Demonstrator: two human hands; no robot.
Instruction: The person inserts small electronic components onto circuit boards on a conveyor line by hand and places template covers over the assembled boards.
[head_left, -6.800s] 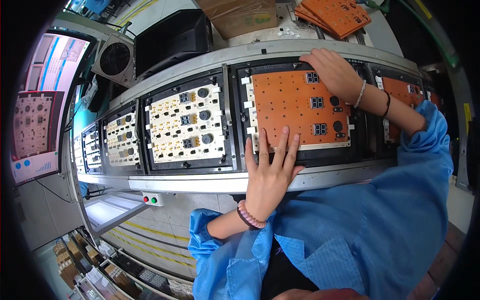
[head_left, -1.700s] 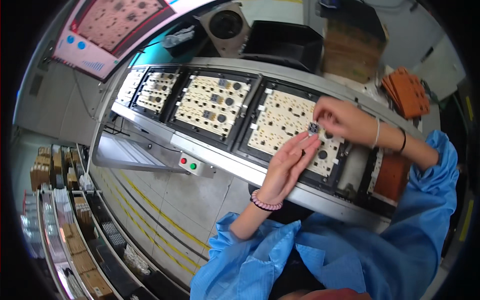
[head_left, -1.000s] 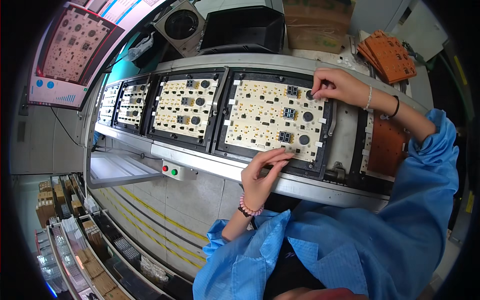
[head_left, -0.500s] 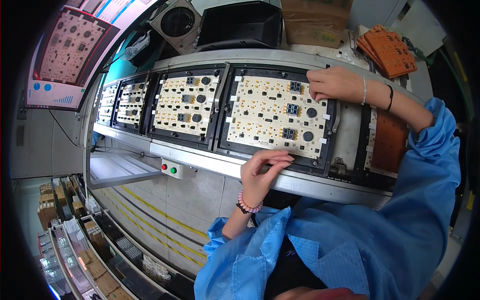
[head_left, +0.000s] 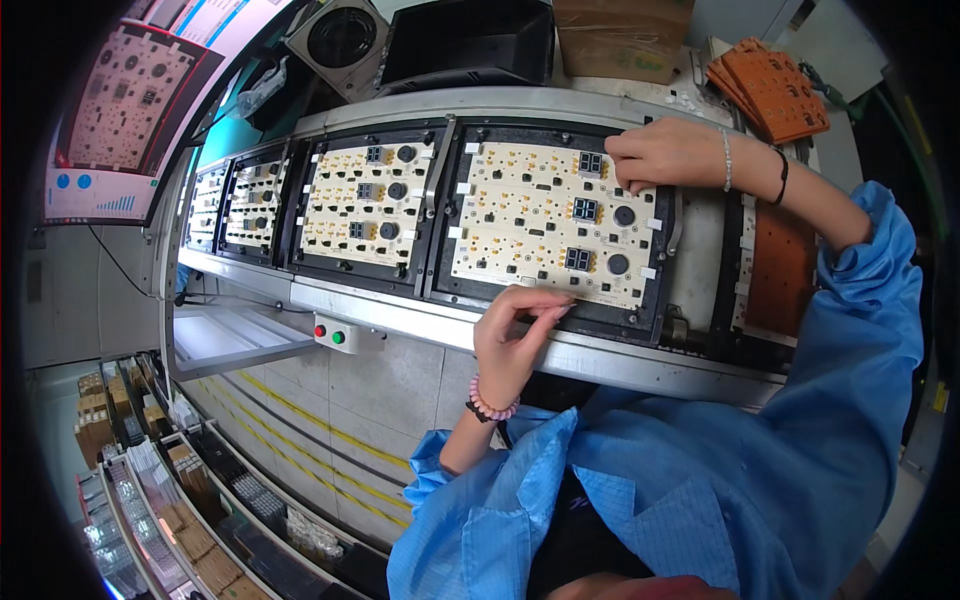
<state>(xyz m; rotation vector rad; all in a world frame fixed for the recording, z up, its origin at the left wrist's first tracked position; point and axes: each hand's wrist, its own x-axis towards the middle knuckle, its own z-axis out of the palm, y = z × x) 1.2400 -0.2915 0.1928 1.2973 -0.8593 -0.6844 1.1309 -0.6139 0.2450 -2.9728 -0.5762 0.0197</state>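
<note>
A cream circuit board (head_left: 545, 217) lies in a black frame (head_left: 470, 288) on the metal conveyor in front of me. It carries small yellow and black parts, three dark square digit displays and round black discs. My left hand (head_left: 515, 335) is at the near edge of this board, thumb and fingers pinched together. Whatever lies between those fingertips is too small to make out. My right hand (head_left: 665, 155) is over the far right corner of the board, palm down with fingers curled and closed. Its fingertips meet the board near the top display, and anything in them is hidden.
More framed boards (head_left: 362, 205) line the conveyor to the left. An orange panel (head_left: 775, 270) lies at the right; orange boards (head_left: 770, 90) are stacked behind. A screen (head_left: 125, 110) stands far left, a button box (head_left: 345, 337) on the rail, a black bin (head_left: 465, 45) at the back.
The whole view has shifted slightly. My left hand has slid a little left along the board's near edge, its fingertips closer together. My right hand stays at the far right corner.
</note>
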